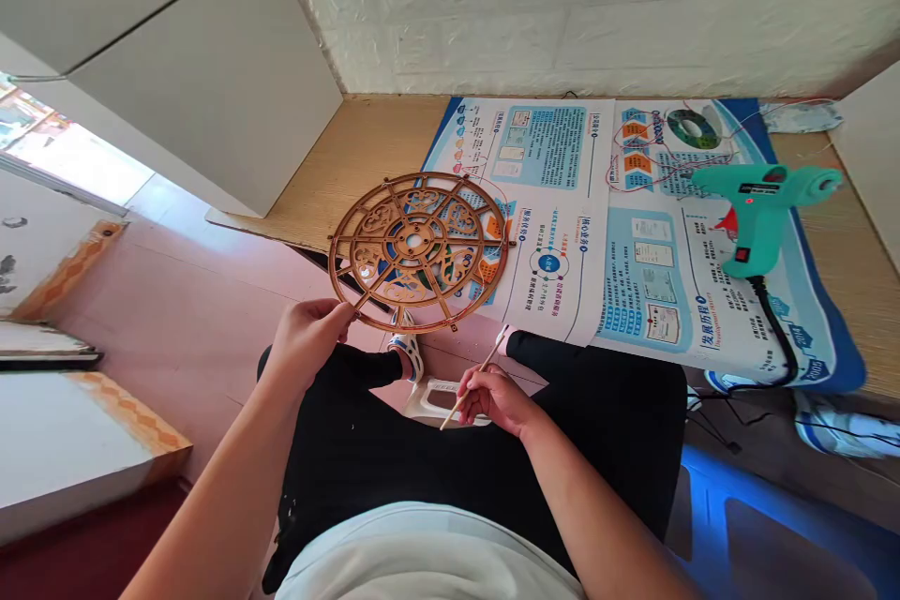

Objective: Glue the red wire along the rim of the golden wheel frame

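My left hand [313, 337] pinches the near left rim of a round brown openwork wheel [402, 246] with spokes and scroll patterns. The wheel is tilted, partly over the near left part of the poster sheet and partly over the floor. In front of my lap, my right hand [496, 398] grips a thin wooden stick [490, 355] like a pencil. Its upper end looks darker and points towards the wheel's near right side, apart from it. A teal hot glue gun [756, 206] rests on the right of the sheet, a small red light showing on its body.
A printed poster sheet [562, 300] covers much of the wooden tabletop [337, 145]. Thin red wire [610, 171] lies loosely on it. The glue gun's black cord [784, 337] hangs over the front edge. A blue plastic stool [703, 497] stands at lower right; a white wall closes the back.
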A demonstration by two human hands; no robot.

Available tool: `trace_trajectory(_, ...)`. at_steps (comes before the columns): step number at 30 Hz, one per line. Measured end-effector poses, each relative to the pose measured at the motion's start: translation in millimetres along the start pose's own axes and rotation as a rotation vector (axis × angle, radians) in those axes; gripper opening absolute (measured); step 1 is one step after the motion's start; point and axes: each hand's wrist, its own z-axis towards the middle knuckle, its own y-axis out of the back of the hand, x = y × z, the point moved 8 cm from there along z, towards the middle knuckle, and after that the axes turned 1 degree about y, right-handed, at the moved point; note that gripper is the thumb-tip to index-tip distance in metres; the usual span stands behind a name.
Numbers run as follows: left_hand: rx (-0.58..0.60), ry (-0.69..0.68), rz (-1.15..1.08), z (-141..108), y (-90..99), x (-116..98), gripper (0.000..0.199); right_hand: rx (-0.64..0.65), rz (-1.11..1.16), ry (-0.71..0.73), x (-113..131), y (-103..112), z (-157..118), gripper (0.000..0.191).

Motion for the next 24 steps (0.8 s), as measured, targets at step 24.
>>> trace_trajectory(24, 0.06, 0.068, -0.26, 9.5, -4.1, 8.3, 0.037, -0.027, -0.046, 0.022, 12.5, -4.7, -8.5, 0.035)
